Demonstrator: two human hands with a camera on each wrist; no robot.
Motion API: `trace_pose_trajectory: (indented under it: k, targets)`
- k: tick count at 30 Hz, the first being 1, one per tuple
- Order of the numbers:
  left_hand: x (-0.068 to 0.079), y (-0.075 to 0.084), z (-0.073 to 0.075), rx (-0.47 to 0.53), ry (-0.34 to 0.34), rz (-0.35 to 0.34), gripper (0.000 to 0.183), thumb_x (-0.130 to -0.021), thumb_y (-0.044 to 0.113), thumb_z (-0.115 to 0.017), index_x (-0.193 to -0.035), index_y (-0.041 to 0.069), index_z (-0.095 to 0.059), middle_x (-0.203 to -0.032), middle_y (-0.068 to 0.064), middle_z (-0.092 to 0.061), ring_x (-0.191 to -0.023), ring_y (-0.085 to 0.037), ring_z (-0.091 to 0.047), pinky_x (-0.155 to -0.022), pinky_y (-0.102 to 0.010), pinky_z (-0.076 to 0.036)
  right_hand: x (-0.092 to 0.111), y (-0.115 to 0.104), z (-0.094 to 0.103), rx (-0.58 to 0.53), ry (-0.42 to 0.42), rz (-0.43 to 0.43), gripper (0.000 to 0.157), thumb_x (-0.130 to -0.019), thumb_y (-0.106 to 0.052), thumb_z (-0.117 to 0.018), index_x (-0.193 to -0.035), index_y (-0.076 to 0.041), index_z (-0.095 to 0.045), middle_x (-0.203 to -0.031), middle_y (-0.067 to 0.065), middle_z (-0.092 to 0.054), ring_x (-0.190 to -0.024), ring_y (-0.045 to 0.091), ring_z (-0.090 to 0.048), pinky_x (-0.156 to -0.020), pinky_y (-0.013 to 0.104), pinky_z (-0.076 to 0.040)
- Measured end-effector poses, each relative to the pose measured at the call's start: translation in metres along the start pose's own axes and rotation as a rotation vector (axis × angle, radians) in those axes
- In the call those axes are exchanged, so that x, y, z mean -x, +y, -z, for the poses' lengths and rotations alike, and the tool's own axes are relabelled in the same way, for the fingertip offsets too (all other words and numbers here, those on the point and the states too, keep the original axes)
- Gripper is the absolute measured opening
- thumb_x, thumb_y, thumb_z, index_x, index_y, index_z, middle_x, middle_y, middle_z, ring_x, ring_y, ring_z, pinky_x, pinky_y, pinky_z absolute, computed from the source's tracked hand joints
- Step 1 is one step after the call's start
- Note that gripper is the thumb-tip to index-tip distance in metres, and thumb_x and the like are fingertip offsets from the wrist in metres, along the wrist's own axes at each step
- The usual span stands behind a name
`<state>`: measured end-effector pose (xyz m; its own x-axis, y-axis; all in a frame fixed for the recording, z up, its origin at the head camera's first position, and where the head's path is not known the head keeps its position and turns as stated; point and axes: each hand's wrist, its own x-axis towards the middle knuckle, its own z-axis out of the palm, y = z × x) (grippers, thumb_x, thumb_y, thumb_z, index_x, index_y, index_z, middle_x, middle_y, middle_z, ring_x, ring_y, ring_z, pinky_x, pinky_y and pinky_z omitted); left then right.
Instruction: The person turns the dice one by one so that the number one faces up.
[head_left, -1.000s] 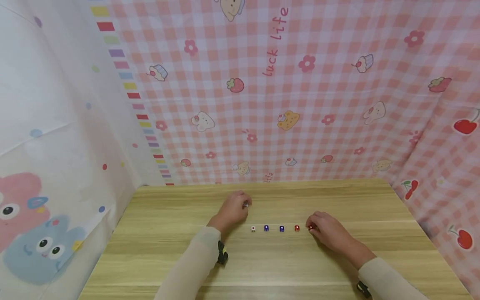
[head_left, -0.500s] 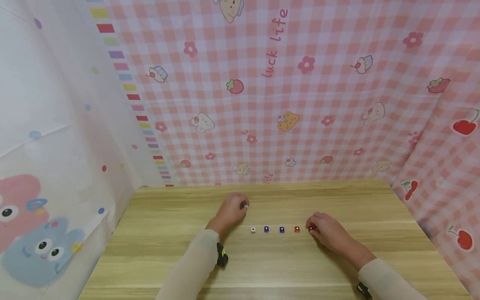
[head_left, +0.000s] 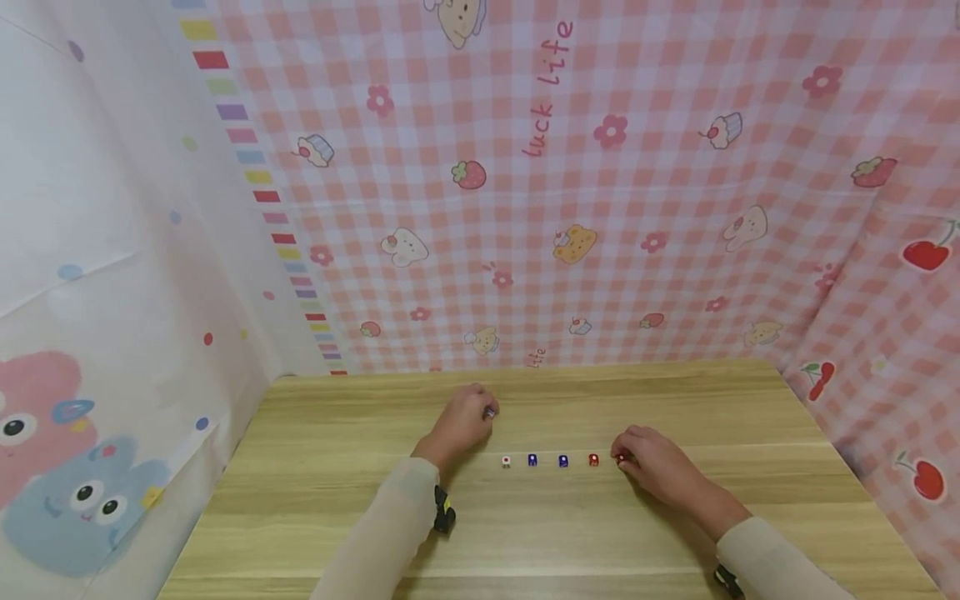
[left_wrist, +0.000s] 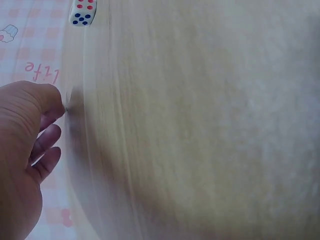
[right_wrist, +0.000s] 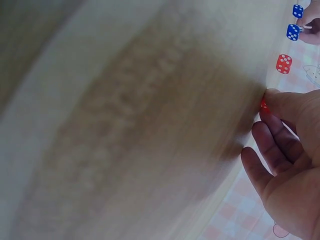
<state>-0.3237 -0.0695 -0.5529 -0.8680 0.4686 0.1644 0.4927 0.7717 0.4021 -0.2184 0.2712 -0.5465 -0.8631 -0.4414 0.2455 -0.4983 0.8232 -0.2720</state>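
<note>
On the wooden table, my left hand (head_left: 461, 423) pinches a small pale die (head_left: 491, 412) behind the left end of a row of dice. In the left wrist view that die is almost wholly hidden by the fingers. My right hand (head_left: 656, 462) holds a red die (right_wrist: 264, 105) between thumb and finger at the row's right end, low against the tabletop. From left to right, the row has a white die (head_left: 506, 462), a blue die (head_left: 532, 460), a second blue die (head_left: 563, 461) and a red die (head_left: 593, 460), spaced apart.
The wood-grain table (head_left: 337, 533) ends at a pink checked cloth (head_left: 525, 208) hung behind it. More printed cloth hangs at the left and right. Each wrist wears a black strap, the left wrist's strap (head_left: 444, 510) showing more fully.
My left hand has shifted slightly left with the pale die, which shows a bit differently between the fingers. The right hand and the row stay put; the head view has tilted up a little.
</note>
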Motion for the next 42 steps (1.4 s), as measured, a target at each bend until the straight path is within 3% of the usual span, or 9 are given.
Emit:
trace_pose_trajectory:
  k: [6,13,28,42]
  targets:
    - [-0.0004,0.0002,-0.0034,-0.003,0.001,-0.013,0.029,-0.085,-0.005,-0.064,-0.104,0.010,-0.078,-0.112,-0.005,-0.071,-0.110,-0.025,-0.066,-0.102,-0.039,-0.053,0.0003,-0.0007,0.0006,-0.001,-0.011,-0.004,0.015,-0.087,-0.005,-0.081,-0.091,-0.015,-0.071,-0.091,-0.006,-0.065,-0.084,0.012,-0.060,-0.076,0.035,-0.054]
    - [0.0002,-0.0012,-0.0018,0.076,0.007,0.010,0.034,-0.083,-0.004,-0.065,-0.112,0.009,-0.075,-0.119,-0.006,-0.072,-0.117,-0.024,-0.065,-0.104,-0.039,-0.052,0.0001,0.0001,0.0005,-0.005,-0.003,-0.003,0.016,-0.086,-0.004,-0.081,-0.091,-0.015,-0.071,-0.091,-0.006,-0.065,-0.085,0.012,-0.060,-0.077,0.035,-0.055]
    - [0.0017,-0.0093,-0.0042,0.058,0.060,0.003,0.011,-0.091,0.004,-0.071,-0.099,0.010,-0.075,-0.105,-0.002,-0.074,-0.107,-0.022,-0.066,-0.097,-0.038,-0.055,0.0006,0.0011,-0.0008,-0.004,0.007,0.008,0.016,-0.086,-0.004,-0.082,-0.090,-0.016,-0.070,-0.091,-0.006,-0.065,-0.084,0.012,-0.060,-0.076,0.035,-0.055]
    - [0.0049,-0.0023,0.0009,0.088,-0.012,0.059,0.023,-0.087,-0.001,-0.066,-0.104,0.011,-0.075,-0.112,-0.001,-0.064,-0.105,-0.019,-0.062,-0.092,-0.034,-0.056,-0.0002,0.0012,-0.0017,-0.010,0.004,0.002,0.017,-0.086,-0.004,-0.081,-0.090,-0.016,-0.070,-0.090,-0.007,-0.064,-0.084,0.012,-0.060,-0.077,0.036,-0.054]
